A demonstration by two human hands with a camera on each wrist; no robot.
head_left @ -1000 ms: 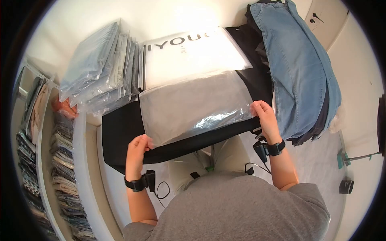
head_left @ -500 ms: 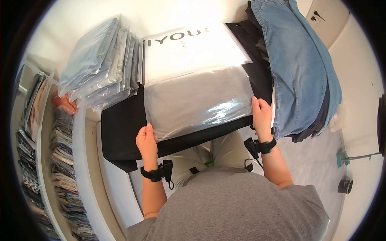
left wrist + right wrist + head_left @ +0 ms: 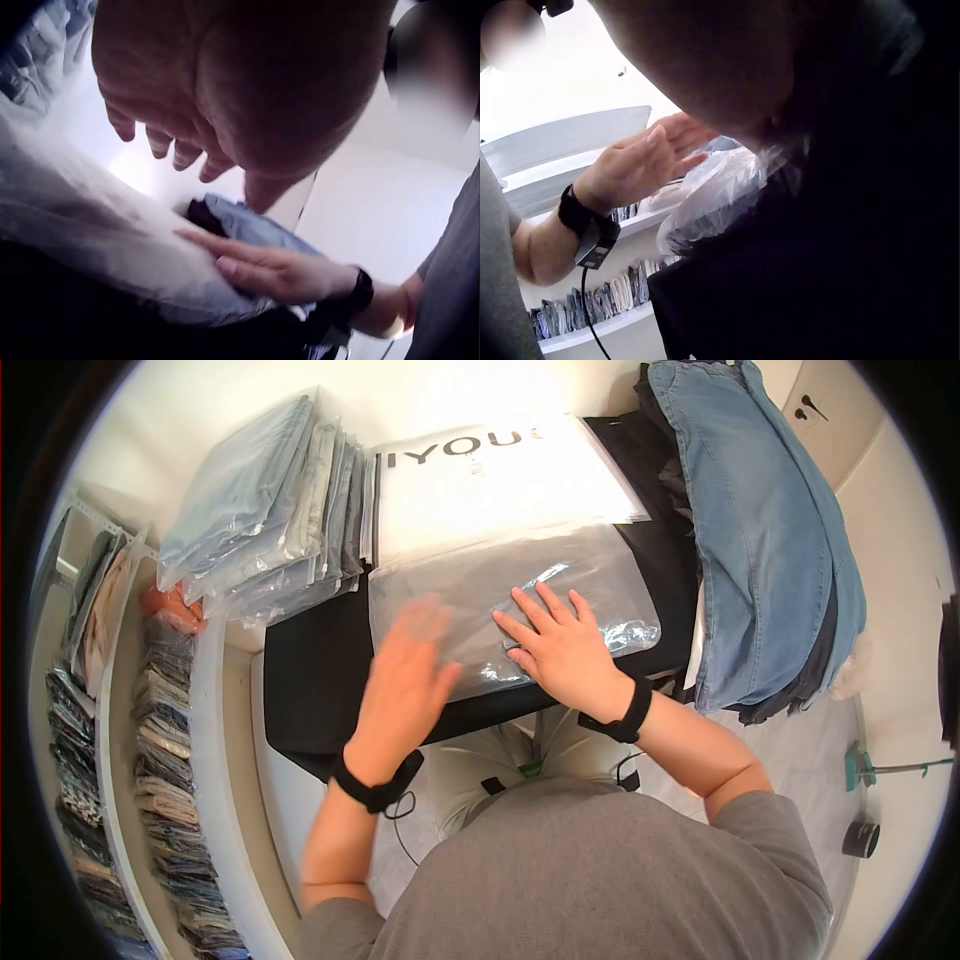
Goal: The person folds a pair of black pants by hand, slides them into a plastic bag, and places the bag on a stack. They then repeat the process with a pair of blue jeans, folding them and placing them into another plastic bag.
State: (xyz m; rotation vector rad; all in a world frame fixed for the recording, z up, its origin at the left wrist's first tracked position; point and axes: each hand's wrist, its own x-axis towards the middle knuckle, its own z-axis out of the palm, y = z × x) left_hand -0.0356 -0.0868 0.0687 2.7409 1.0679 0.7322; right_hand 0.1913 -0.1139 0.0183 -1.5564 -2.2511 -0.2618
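A clear plastic bag with a folded grey garment inside (image 3: 470, 585) lies on the black-covered table (image 3: 315, 675) in the head view. On its right half rests my right hand (image 3: 565, 650), fingers spread against the shiny plastic. My left hand (image 3: 405, 685), blurred by motion, is over the bag's left part with straight fingers. From the left wrist view, the palm of that left hand (image 3: 240, 90) shows above the bag (image 3: 112, 232), apart from it. The right wrist view shows the left hand (image 3: 641, 165) raised beside the plastic; the right hand's fingers are dark there.
Behind the bag lie flat white printed bags (image 3: 490, 485). A tall stack of bagged clothes (image 3: 260, 510) stands at the left, and blue jeans (image 3: 770, 540) are piled at the right. Shelves of folded clothes (image 3: 175, 790) line the left side.
Both hands have let go of the bag's near corners and moved inward over it. The right hand now presses flat on the plastic; the left is lifted over the left part.
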